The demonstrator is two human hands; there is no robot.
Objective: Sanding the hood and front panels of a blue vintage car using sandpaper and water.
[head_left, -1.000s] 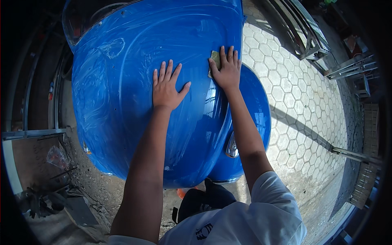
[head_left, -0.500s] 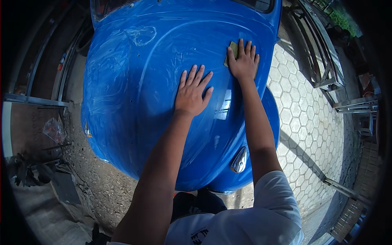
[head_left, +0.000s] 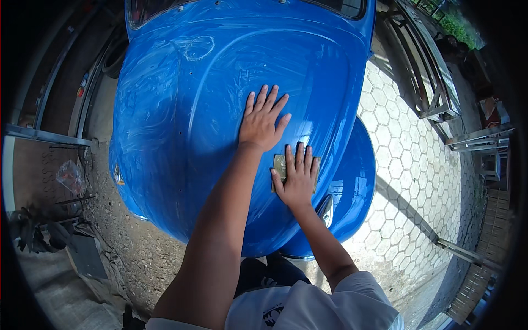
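Observation:
A glossy blue car hood (head_left: 214, 104) with rounded sides fills the middle of the view, streaked with a whitish film on its left and middle. My left hand (head_left: 261, 124) lies flat on it near the centre, fingers spread, holding nothing. Lower and to the right, my right hand (head_left: 297, 181) presses a flat olive-yellow cloth (head_left: 280, 166) against the paint with its palm and fingers. The cloth's edges show on both sides of that hand. Under my right wrist, a chrome lamp housing (head_left: 328, 211) on the fender is partly hidden.
The blue right fender (head_left: 352, 181) bulges beside the hood, with hexagonal paving (head_left: 412, 165) beyond it. A wooden bench (head_left: 426, 60) stands at the far right. On the left are a dark tire (head_left: 114, 61), a metal frame (head_left: 49, 136) and gravelly ground (head_left: 146, 247).
My right hand has slid the cloth from the upper right of the hood toward me and leftward, near my left hand. My left hand stays on nearly the same spot.

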